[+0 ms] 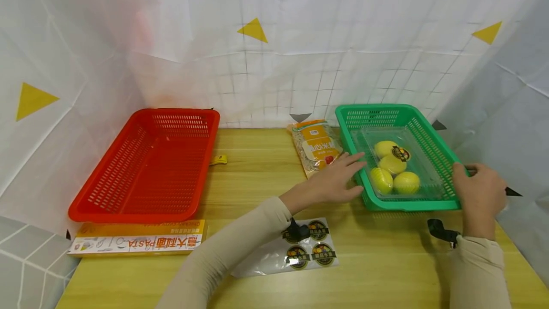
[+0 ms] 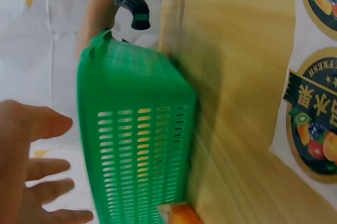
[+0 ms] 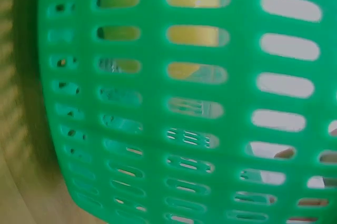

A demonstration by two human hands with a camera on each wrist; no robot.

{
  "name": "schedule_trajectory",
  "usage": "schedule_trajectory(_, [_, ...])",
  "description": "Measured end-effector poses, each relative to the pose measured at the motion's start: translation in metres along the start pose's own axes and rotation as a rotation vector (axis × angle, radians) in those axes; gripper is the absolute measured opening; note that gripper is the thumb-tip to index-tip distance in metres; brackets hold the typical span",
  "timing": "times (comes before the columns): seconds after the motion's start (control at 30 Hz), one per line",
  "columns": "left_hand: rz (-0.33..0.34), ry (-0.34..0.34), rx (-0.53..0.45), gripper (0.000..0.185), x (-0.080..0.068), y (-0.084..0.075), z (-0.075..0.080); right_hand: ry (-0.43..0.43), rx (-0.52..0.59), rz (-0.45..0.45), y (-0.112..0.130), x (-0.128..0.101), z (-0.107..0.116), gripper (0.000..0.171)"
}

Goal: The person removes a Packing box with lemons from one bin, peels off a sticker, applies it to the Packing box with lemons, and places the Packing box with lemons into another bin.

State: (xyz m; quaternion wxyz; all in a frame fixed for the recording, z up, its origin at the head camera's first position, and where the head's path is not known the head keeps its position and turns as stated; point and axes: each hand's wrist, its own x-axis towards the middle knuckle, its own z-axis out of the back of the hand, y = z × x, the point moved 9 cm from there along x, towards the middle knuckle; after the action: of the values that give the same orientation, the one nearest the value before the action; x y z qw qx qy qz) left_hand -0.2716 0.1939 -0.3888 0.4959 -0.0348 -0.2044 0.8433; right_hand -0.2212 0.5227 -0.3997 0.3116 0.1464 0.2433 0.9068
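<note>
A green plastic basket (image 1: 411, 205) stands at the right of the table, slightly tilted to view. Inside it lies a clear plastic box (image 1: 429, 175) holding several lemons (image 1: 392, 163), with a dark round label on top. My right hand (image 1: 480, 192) grips the basket's near right rim. Fingers spread and fairly straight, my left hand (image 1: 336, 180) is beside the left rim; the left wrist view shows this hand (image 2: 31, 166) with a gap to the basket (image 2: 137, 82). Only the slotted basket wall (image 3: 152, 90) fills the right wrist view, lemons showing yellow through it; the right hand's fingers are hidden there.
Beside the green basket is an orange bag of food (image 1: 315, 144). A sheet of round fruit stickers (image 1: 323, 254) lies at the front middle. At left are a red basket (image 1: 141, 217), a pasta box (image 1: 137, 244) and a small yellow item (image 1: 219, 159). White sheeting encloses the table.
</note>
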Motion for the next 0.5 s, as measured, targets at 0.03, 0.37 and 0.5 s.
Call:
schedule_trajectory(0.03, [-0.012, -0.022, -0.013, 0.063, -0.003, 0.000, 0.003, -0.033, -0.005, 0.019, 0.003, -0.001, 0.002, 0.064])
schedule_trajectory(0.37, [-0.017, -0.252, -0.040, 0.059, -0.043, 0.026, 0.056, -0.417, 0.063, 0.247, 0.055, -0.023, 0.039, 0.048])
schedule_trajectory(0.5, [-0.005, -0.358, 0.008, 0.057, -0.069, 0.034, 0.075, -0.354, 0.152, 0.316, 0.082, -0.033, 0.035, 0.047])
